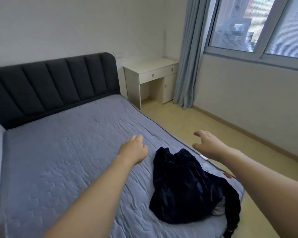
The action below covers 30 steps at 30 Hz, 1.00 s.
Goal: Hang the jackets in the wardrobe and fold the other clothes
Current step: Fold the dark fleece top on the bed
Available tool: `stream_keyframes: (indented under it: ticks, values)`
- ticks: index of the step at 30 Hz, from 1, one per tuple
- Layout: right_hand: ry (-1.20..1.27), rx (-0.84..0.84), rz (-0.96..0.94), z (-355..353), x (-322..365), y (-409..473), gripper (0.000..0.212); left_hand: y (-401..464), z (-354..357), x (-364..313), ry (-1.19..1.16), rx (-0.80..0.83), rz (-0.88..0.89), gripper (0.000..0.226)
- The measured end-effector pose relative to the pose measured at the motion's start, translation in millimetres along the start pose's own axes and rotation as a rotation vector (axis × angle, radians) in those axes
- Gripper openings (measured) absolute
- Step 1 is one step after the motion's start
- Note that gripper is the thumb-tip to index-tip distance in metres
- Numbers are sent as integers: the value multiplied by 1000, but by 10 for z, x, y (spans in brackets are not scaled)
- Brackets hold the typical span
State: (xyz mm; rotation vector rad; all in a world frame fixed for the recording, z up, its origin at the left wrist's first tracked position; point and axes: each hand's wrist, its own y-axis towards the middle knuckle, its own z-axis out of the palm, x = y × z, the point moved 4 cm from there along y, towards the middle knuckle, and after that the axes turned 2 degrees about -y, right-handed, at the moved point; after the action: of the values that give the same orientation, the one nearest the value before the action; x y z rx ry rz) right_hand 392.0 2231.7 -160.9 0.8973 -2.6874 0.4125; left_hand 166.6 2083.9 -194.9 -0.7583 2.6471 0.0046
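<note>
Lying crumpled on the near right corner of the bed (62, 152), a dark garment (184, 188) is seen, with its long axis running from the near right edge of the mattress up and leftward toward the middle. Its narrower, bunched end points away from the camera, while its broader end lies nearest, and a dark strip of it (234, 219) trails over the bed's edge. The cloth is deep navy with a soft sheen, heavily folded, and a pale grey patch (219, 208) is visible under its near right side; whether it is a jacket cannot be told.

Both bare forearms are extended over the bed, and nothing is held by either. The left hand (134, 148) is held above the quilted cover just left of the garment's far end, palm down, fingers loosely curled. The right hand (208, 145) is held above the mattress edge beyond the garment, fingers spread and bent, thumb set apart.

Farther off, a dark padded headboard (53, 86) is set against the wall. A white desk (151, 79) with drawers is placed beside it, next to a grey-blue curtain (189, 57) and a window (258, 26). A yellowish floor (205, 133) is seen to the right.
</note>
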Motion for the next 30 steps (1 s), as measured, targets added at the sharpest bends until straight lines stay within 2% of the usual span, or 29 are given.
stream_keyframes:
  ticks: [4,10,15,19,21,24,26,28,30]
  values:
    - [26,100,-13,542,-880,1345,56,1126,1066,-194,-32,75,-76,42]
    - [-2,339,-18,2105,-2225,3185,56,2507,3200,-134,-98,307,-271,47]
    - [-1,439,6,3402,-3068,3975,68,3088,4758,-118,-252,463,-455,60]
    - [-24,498,80,4202,-3466,4174,83,3137,5733,-147,-454,577,-647,89]
    - [-78,495,93,4479,-3594,4189,93,3067,6080,-194,-449,563,-701,82]
    - [-200,381,16,4627,-3696,4255,97,3029,6262,-187,-349,400,-681,36]
    - [-221,334,-60,4602,-3714,4301,78,3026,6242,-132,-375,350,-643,17]
    - [-291,303,-155,4541,-3680,4299,57,2981,6159,-57,-486,308,-640,20]
    - [-357,268,-254,4477,-3603,4218,48,2885,6010,-31,-585,235,-654,25]
